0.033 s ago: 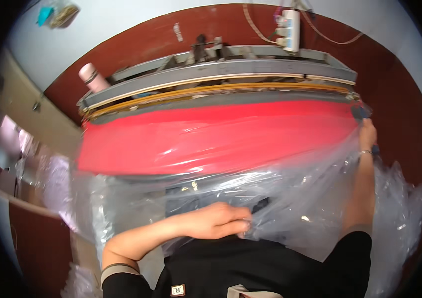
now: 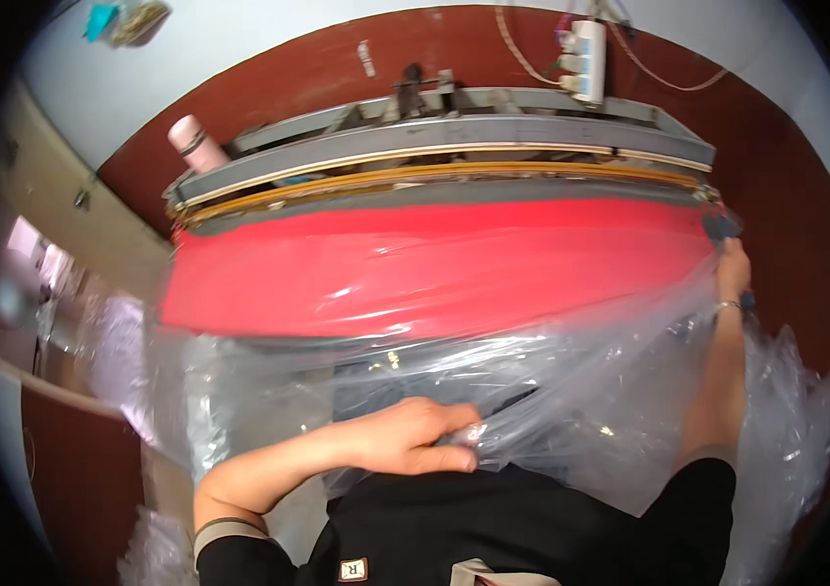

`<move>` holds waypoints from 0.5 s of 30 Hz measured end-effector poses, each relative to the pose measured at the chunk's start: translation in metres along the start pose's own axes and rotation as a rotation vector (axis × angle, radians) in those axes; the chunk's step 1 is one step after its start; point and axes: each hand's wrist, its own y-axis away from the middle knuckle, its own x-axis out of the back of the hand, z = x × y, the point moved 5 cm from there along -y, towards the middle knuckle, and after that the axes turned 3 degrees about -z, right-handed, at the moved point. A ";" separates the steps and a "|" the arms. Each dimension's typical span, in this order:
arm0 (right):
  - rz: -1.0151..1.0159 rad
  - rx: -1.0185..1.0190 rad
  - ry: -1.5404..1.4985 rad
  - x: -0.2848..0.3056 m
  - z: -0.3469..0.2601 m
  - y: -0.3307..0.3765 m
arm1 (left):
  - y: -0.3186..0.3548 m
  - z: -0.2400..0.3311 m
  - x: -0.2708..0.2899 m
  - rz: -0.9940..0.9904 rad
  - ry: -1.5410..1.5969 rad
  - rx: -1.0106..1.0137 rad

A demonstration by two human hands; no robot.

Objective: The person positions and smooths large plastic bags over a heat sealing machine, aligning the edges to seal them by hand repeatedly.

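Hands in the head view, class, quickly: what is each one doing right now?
Left hand: fingers closed, pinching the clear plastic sheet near the body.
Right hand: stretched out to the sheet's far edge beside the red roll, fingers gripping the plastic there.

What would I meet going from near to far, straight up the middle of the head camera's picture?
Black garment → left hand pinching clear plastic sheet → red surface → grey machine bars → reddish-brown floor.

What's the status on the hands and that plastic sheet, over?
Left hand pinching clear plastic sheet near the body. Right hand gripping its far corner by the red pad. Nothing blocking.
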 end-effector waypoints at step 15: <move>-0.110 -0.020 0.014 -0.005 0.010 -0.006 | 0.321 0.049 0.107 1.814 -0.833 0.206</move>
